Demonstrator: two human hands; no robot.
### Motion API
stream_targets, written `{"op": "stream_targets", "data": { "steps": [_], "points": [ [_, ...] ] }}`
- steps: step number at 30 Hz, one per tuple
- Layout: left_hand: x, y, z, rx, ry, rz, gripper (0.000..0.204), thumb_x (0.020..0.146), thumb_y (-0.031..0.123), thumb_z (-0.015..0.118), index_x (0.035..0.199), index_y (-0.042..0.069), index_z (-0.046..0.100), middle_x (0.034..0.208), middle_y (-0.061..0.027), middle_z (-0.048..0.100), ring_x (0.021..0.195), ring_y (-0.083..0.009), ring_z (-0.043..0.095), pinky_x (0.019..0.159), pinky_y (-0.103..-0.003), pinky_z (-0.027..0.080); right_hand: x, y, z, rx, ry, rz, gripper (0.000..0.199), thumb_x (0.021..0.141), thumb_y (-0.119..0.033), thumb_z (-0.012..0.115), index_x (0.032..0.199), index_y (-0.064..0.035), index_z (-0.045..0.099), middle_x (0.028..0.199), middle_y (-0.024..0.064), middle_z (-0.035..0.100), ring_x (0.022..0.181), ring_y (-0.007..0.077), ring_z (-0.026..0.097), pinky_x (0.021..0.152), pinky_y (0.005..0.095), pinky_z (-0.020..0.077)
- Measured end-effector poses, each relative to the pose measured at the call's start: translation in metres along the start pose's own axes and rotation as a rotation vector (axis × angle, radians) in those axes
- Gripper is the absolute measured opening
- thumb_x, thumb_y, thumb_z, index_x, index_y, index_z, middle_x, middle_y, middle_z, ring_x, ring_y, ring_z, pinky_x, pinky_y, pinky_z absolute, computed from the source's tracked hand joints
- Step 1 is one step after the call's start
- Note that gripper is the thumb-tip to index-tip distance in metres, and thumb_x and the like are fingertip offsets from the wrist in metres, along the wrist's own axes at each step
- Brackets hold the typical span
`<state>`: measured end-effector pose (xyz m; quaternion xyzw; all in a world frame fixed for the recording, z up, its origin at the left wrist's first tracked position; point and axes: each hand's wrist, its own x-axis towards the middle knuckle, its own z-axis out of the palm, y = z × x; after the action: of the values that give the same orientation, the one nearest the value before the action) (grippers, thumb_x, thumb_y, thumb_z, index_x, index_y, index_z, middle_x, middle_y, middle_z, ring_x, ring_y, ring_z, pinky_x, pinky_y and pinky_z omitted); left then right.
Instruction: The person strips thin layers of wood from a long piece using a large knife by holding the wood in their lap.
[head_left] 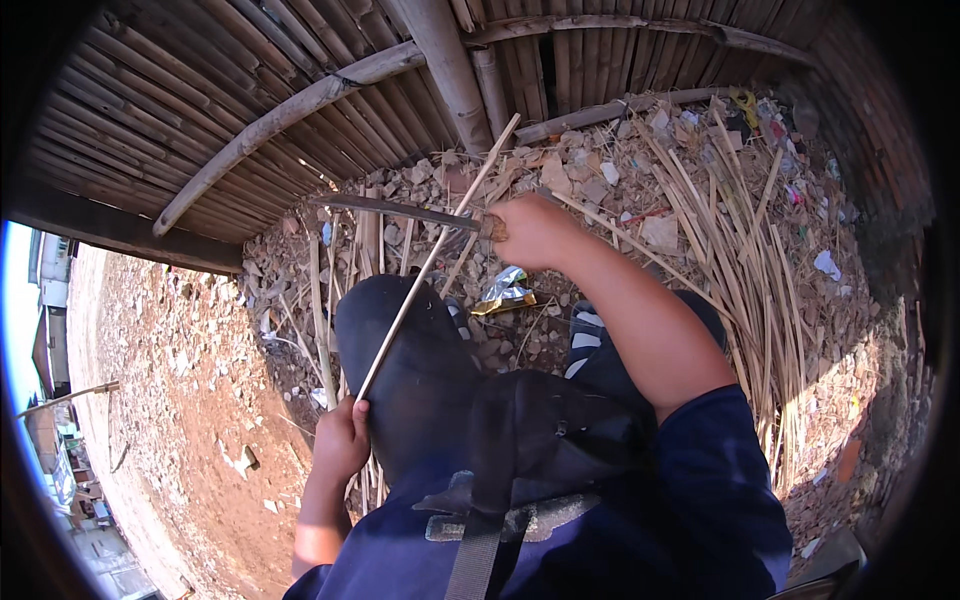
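My left hand (342, 438) is closed around the lower end of a thin bamboo strip (412, 294), which slants up and to the right past my left knee. In my right hand (532, 232) is the handle of a long-bladed knife (400, 208), a machete by its shape. Its dark blade points left and crosses the strip near the strip's upper part. Whether the edge touches the strip I cannot tell. Fingers of both hands are wrapped round what they hold.
Many split bamboo strips (735, 270) lie in a pile to the right. More strips (322, 310) lie beyond my left knee. A crumpled foil wrapper (506, 291) rests on the rubble between my feet. A bamboo wall (250, 110) with a thick post (445, 70) stands ahead.
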<state>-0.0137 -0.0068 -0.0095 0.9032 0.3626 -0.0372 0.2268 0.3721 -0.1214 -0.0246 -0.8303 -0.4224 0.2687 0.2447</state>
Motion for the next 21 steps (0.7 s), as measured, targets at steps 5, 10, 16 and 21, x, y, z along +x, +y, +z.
{"op": "stream_targets", "data": {
  "steps": [5,10,16,21],
  "points": [
    [0.0,0.001,0.014,-0.014,0.037,-0.001,0.038,0.105,0.031,0.047,0.082,0.001,0.053,0.066,-0.0262,0.06,0.067,-0.0494,0.061,0.059,-0.055,0.045,0.004,0.013,0.009,-0.05,-0.048,-0.109,0.032,0.073,-0.02,0.067,0.102,-0.0075,0.071,0.096,0.0193,0.071,0.095,0.0375,0.068,0.085,0.0473,0.0547],
    [0.002,0.006,0.001,-0.002,0.016,-0.015,0.038,0.106,0.03,0.047,0.083,0.001,0.054,0.067,-0.0265,0.06,0.069,-0.0503,0.061,0.06,-0.056,0.046,0.008,0.013,0.019,-0.023,0.041,-0.143,0.035,0.072,-0.019,0.068,0.106,-0.0124,0.073,0.092,0.0196,0.071,0.089,0.0392,0.068,0.079,0.048,0.0542],
    [0.005,0.004,0.012,0.005,0.043,-0.002,0.038,0.106,0.031,0.045,0.085,0.001,0.055,0.067,-0.027,0.06,0.068,-0.0504,0.061,0.06,-0.055,0.045,-0.01,-0.006,0.014,-0.216,-0.083,-0.154,0.032,0.074,-0.02,0.069,0.105,-0.0103,0.071,0.099,0.0166,0.072,0.097,0.0361,0.069,0.086,0.0479,0.0551],
    [0.008,0.001,0.001,-0.014,-0.013,0.006,0.043,0.107,0.035,0.042,0.085,0.0,0.055,0.067,-0.0272,0.06,0.067,-0.0509,0.06,0.06,-0.056,0.046,0.004,0.003,0.01,-0.091,-0.008,-0.041,0.03,0.075,-0.02,0.069,0.103,-0.0089,0.071,0.099,0.0167,0.071,0.096,0.0365,0.069,0.085,0.0481,0.0551]
  ]
}}
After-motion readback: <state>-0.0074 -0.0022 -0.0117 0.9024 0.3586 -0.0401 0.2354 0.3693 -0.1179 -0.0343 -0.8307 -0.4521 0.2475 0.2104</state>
